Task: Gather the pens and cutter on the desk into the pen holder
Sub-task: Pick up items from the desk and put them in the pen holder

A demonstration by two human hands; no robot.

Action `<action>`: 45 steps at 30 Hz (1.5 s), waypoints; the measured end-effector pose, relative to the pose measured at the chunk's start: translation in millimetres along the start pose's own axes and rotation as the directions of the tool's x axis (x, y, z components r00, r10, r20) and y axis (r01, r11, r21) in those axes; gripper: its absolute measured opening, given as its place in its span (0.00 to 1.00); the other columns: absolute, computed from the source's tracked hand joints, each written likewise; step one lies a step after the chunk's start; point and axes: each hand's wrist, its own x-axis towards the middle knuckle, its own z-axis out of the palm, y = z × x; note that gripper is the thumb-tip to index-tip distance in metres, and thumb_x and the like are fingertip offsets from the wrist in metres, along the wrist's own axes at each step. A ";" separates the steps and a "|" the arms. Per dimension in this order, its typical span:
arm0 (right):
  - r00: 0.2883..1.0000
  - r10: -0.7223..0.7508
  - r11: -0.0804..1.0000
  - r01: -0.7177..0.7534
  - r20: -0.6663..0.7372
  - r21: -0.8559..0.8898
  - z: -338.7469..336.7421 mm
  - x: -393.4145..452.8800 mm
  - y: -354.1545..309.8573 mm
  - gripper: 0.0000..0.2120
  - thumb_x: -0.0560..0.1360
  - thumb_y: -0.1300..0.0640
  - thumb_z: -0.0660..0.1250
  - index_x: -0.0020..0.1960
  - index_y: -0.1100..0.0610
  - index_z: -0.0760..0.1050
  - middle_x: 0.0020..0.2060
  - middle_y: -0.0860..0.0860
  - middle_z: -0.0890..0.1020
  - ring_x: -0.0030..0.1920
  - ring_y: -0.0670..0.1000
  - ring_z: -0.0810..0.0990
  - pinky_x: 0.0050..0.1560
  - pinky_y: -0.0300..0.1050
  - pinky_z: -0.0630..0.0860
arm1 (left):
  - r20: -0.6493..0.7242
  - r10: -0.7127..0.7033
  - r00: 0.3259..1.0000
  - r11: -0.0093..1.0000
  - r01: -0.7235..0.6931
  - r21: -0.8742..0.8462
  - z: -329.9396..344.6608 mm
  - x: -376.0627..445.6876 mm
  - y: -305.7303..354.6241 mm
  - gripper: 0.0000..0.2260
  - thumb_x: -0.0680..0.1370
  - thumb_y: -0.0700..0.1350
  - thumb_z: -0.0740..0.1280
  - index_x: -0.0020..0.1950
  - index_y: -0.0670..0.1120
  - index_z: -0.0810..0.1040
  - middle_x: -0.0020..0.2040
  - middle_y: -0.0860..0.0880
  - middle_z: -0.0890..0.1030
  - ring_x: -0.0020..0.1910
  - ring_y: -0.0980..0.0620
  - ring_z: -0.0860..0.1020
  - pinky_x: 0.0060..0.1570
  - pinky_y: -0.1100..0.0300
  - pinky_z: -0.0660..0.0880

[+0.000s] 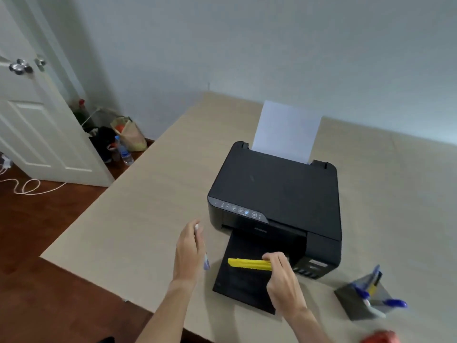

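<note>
Pale walls (247, 45), white door (37, 120), reddish wood floor (49, 231).

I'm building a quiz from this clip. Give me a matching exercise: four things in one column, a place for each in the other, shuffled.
1. yellow cutter
2. pen
3. pen holder
4. white paper

a. standing in the back of the printer
b. in the left hand
c. on the desk, right of the printer
d. in the right hand, over the printer's output tray

Pairs: 1-d, 2-b, 3-c, 4-a
</note>
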 end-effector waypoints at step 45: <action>0.863 0.329 0.896 -0.414 -0.384 -0.163 -171.2 -104.6 164.0 0.20 0.73 0.54 0.64 0.65 0.53 0.69 0.53 0.48 0.81 0.55 0.50 0.76 0.57 0.46 0.70 | 0.770 0.543 0.334 0.792 -0.508 -0.339 227.3 -93.0 207.0 0.01 0.80 0.45 0.66 0.49 0.50 0.77 0.40 0.53 0.83 0.40 0.59 0.82 0.42 0.63 0.79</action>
